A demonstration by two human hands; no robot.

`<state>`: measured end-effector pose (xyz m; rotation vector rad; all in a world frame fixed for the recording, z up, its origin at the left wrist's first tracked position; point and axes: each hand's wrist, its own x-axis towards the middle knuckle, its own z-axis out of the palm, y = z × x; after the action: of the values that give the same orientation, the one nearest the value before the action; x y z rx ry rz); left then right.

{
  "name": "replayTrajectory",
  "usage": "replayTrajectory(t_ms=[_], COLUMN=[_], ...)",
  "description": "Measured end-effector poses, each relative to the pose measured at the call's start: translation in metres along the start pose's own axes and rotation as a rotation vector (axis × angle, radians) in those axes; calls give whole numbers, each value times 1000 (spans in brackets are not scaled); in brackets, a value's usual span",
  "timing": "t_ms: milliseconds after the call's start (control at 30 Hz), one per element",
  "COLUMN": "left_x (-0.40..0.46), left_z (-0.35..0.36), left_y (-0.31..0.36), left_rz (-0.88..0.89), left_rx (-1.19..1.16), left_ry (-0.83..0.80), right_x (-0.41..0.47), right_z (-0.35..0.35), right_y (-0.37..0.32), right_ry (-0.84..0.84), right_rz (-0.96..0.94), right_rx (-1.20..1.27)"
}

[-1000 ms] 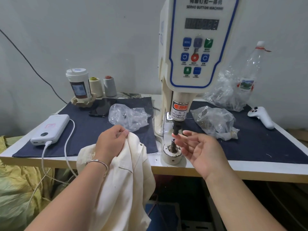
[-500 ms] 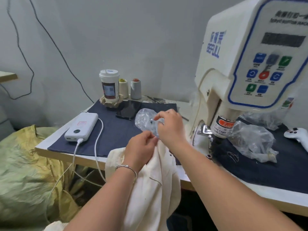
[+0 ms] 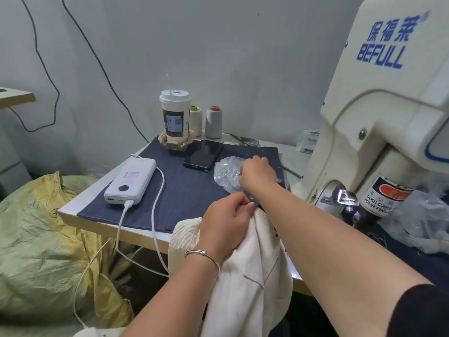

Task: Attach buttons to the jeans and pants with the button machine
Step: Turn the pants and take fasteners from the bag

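A button part was being sought in the plastic bag (image 3: 227, 175).

The cream pants (image 3: 245, 276) were pinched at the table edge by the left hand (image 3: 224, 227); just beyond that grip, the right hand (image 3: 257, 175) was curled at the bag, contents unseen; one piece is best picked singly, with the fabric kept gripped.

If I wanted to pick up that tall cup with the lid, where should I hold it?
Wrap your fingers round the middle of the lidded cup, coming from the front-left. It stands upright in a crumpled paper holder, and thread spools crowd its right side.
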<state>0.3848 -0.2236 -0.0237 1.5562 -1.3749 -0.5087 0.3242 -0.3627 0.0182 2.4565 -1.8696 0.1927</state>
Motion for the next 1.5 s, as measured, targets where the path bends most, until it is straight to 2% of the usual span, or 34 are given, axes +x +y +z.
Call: replayTrajectory(t_ms=[267,733,1500], left_x=[0,0,-2], left_z=[1,0,0], left_y=[-1,-1,2], left_rz=[-1,8,31], left_rx=[1,32,48], left_ry=[1,7,1], right_x=[9,9,6], right_z=[0,11,15], right_y=[-8,-14,-14], right_ry=[-91,25,54], right_rz=[20,26,47], right_rx=[-14,208,226])
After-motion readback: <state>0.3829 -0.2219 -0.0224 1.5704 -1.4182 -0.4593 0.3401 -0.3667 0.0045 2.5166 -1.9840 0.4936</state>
